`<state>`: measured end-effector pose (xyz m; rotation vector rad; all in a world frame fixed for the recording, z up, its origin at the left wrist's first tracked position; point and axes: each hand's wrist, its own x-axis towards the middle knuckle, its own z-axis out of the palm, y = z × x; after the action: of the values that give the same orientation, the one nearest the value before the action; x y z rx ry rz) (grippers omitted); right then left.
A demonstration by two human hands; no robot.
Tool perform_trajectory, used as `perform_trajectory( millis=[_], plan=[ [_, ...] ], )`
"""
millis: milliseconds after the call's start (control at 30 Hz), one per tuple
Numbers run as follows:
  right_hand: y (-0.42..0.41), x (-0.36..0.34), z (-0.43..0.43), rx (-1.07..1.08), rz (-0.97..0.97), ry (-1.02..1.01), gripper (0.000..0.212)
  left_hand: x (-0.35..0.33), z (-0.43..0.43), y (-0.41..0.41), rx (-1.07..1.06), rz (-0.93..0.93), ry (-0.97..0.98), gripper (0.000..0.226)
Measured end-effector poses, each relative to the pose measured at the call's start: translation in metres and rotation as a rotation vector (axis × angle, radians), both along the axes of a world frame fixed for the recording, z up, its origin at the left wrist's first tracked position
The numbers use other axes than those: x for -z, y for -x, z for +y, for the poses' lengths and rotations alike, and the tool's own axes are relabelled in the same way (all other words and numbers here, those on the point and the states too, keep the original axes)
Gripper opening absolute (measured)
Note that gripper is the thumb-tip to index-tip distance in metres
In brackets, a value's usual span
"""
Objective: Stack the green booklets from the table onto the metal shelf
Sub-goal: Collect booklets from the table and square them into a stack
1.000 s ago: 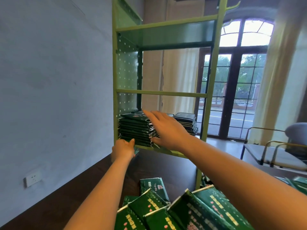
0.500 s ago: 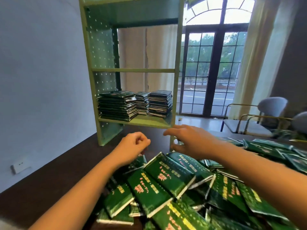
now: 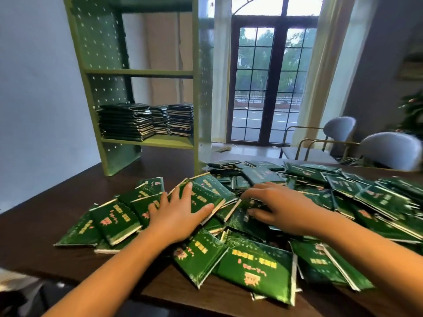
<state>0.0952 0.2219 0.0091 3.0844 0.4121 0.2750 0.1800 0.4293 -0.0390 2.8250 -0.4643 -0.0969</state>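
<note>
Loose heap of glossy green booklets is spread over the dark wooden worktop, from centre out past the right of frame; the nearest ones reach the near edge. Left grip is laid flat on a top booklet, fingers straight and splayed, nothing clasped. Right grip is set on the heap just beside it, fingers bent down among the covers; whether one is pinched cannot be told. Green perforated metal shelf stands at the worktop's far left. Three stacks of booklets are seen on its lowest board, with a strip of board showing along the front edge. Bare worktop shows between heap and shelf foot. Two grey chairs sit beyond the far right edge.
</note>
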Motion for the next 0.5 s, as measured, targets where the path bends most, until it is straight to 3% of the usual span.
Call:
perform_trajectory(
  millis=[233,500],
  plan=[
    [0.045,0.017,-0.013,0.008,0.078,0.003,0.055,0.008,-0.026,0.024,-0.032,-0.160,0.116,0.076],
    [0.065,0.037,-0.007,0.029,0.182,-0.047,0.080,0.018,-0.041,0.050,0.012,-0.260,0.255,0.080]
  ],
)
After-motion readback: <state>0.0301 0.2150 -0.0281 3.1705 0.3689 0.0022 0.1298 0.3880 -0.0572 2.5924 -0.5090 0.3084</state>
